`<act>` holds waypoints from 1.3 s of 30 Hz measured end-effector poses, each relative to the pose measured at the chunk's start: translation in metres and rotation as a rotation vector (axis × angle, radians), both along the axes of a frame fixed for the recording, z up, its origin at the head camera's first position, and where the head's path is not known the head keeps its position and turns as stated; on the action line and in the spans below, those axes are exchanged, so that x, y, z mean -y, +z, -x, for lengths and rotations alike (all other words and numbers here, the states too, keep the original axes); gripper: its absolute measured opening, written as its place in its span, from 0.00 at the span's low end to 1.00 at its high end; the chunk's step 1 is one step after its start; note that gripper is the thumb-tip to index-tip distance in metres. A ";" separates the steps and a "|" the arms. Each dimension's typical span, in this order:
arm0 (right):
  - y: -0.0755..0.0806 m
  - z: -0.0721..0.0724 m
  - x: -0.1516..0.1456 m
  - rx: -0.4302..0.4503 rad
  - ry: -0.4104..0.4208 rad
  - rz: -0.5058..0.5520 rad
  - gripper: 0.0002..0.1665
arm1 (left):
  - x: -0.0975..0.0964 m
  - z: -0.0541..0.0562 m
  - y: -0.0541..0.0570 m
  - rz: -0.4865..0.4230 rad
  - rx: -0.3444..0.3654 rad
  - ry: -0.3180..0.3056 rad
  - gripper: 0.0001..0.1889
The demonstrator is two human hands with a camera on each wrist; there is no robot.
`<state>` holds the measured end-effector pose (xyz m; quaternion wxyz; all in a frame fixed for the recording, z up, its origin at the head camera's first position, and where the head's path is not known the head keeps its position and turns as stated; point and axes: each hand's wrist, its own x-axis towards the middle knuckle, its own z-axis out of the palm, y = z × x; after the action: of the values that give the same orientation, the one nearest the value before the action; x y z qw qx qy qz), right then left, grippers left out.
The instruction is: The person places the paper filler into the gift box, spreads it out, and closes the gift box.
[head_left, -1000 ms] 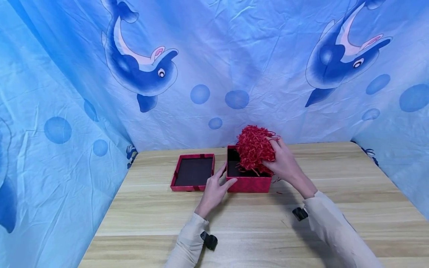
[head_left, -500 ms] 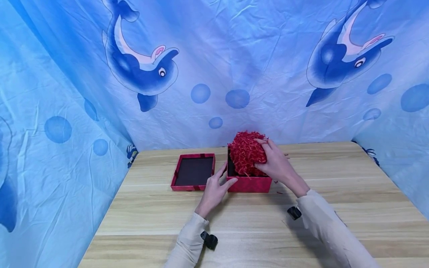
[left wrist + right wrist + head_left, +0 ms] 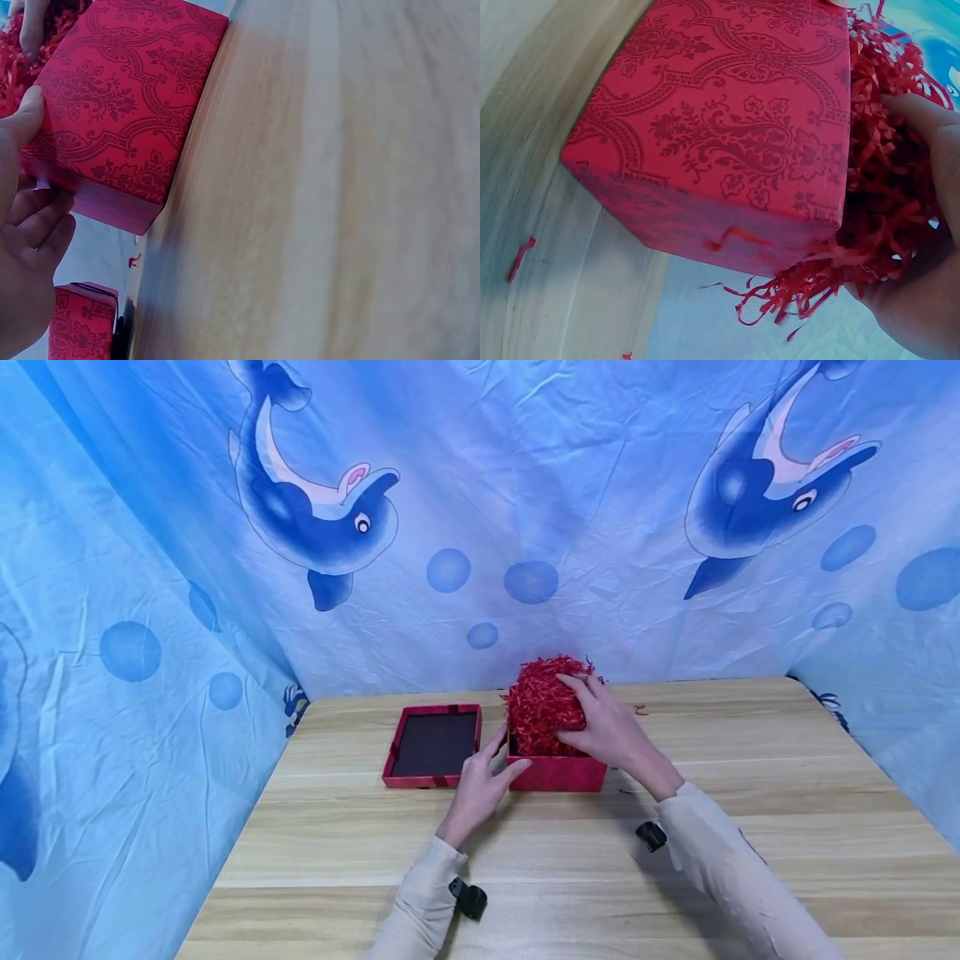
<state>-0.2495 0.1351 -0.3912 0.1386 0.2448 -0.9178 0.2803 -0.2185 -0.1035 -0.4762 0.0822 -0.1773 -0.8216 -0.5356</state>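
Observation:
My right hand point(image 3: 613, 732) grips a big bundle of red shredded paper point(image 3: 538, 706) over the mouth of the red gift box point(image 3: 558, 774). The bundle hides most of the dark inside and heaps above the rim. In the right wrist view, paper strands point(image 3: 885, 202) hang over the box's near end, with the thumb along them. My left hand point(image 3: 477, 787) holds the box's front left corner. The left wrist view shows its thumb at the front panel's top edge and its fingers bent against the patterned box's point(image 3: 127, 90) side.
The box lid point(image 3: 392, 752) lies inside up on the wooden table point(image 3: 525, 877), left of the box. Loose paper bits point(image 3: 640, 710) are scattered right of the box. A blue dolphin-print curtain point(image 3: 615, 602) hangs behind the table's back edge.
My right hand has moved left and slightly down with the shredded paper, which now covers more of the box's opening. The left hand has stayed at the corner.

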 end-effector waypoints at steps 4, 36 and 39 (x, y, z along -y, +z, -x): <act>-0.001 0.000 0.001 0.018 0.014 0.003 0.57 | 0.000 0.001 0.000 0.004 -0.004 0.005 0.40; -0.014 -0.033 0.002 -0.243 0.160 0.011 0.23 | 0.000 0.001 0.001 0.010 -0.017 0.010 0.40; -0.020 -0.035 0.009 -0.251 0.206 -0.072 0.17 | 0.000 0.001 0.001 0.026 -0.025 0.024 0.40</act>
<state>-0.2142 0.1257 -0.4111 0.2140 0.3755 -0.8728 0.2269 -0.2198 -0.1035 -0.4752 0.0968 -0.1753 -0.8293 -0.5217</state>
